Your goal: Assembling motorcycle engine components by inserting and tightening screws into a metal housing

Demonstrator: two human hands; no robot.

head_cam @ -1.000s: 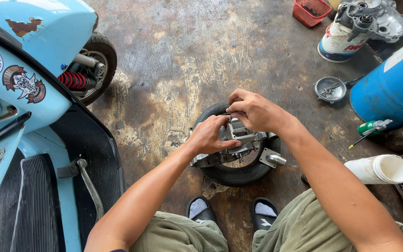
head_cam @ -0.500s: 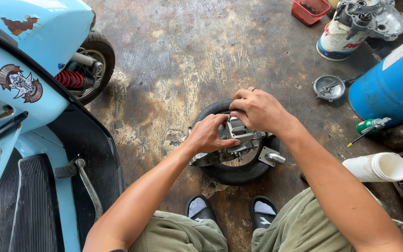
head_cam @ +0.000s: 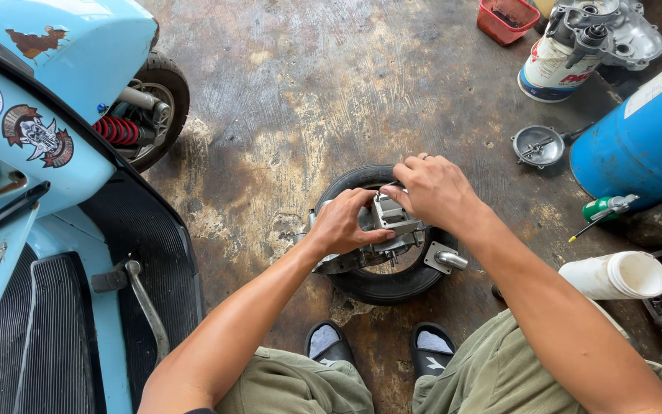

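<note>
On black rubber tyre (head_cam: 369, 287), both hands (head_cam: 346, 224) (head_cam: 432, 188) gripping ribbed metal part (head_cam: 394, 222)

Grey metal engine part (head_cam: 396, 222), angular, with a protruding silver tube at its right; resting flat atop small black tyre (head_cam: 381, 282), itself lying flat on floor.
</note>
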